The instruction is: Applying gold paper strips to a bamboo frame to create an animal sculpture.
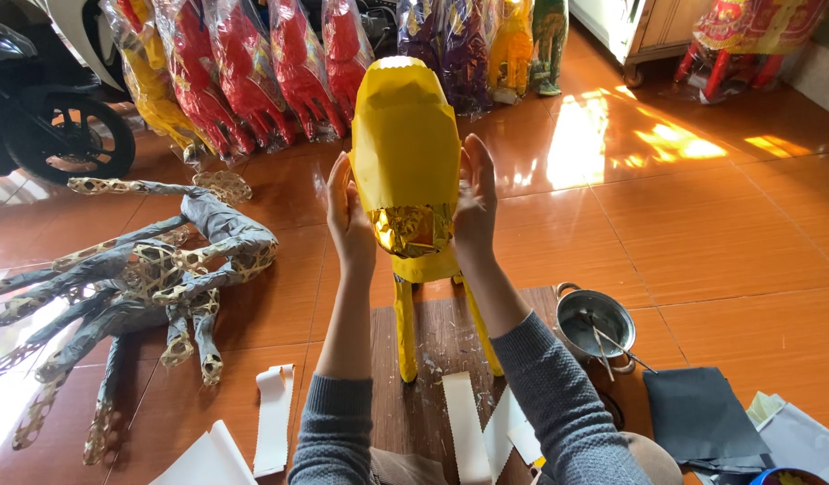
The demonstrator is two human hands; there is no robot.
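Both hands are up on the yellow paper animal figure [405,144], dead centre of the view. The left hand [347,216] presses flat on its flank at nine o'clock, the right hand [475,193] mirrors it at three o'clock, fingers spread and palms in, so the two clamp the body between them. That looks like smoothing the yellow paper down while steadying the hollow shape. A crinkled gold foil patch [412,229] sits at the near end, right between the wrists.

The figure stands upright on its thin yellow legs [403,332] on a dark wooden board [437,359], which keeps it off the tiled floor [729,233] and within easy reach. White paper strips [464,422] lie at six o'clock on the board, handy for the hands. At four o'clock a small metal pot [596,319] holds what look like sticks or brushes, just beside the board. Dark paper sheets [702,415] lie further out at four o'clock. At nine o'clock, bare woven frames [145,269], partly wrapped in grey, lie on the floor. Along twelve o'clock, finished red and yellow figures in plastic wrap [252,72] lean in a row, well apart.
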